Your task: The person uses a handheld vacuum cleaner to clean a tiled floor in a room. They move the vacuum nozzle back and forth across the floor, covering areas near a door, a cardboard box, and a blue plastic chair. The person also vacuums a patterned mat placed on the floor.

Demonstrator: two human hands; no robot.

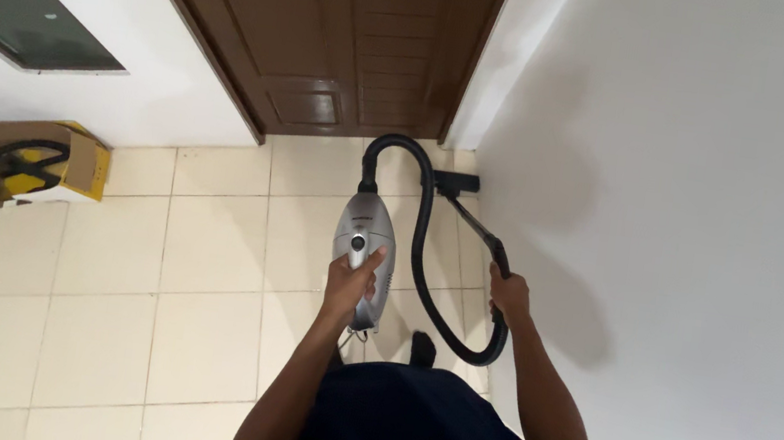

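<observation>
While we look down past a dark shirt, our left hand is wrapped around the handle of a small grey vacuum cleaner, fingers closed on it, holding the body above the pale floor tiles; our right hand is clamped on the black wand, close to the white wall on that side; the two hands are apart, with a black hose looping between them, rising from the top of the cleaner, arching over, then dropping in a long curve below the right hand; the wand slants down to a flat black nozzle, which sits on the tiles in the corner where the wall meets a dark brown wooden door; well apart to the left, a cardboard box with yellow sides lies on the floor against the other wall.
</observation>
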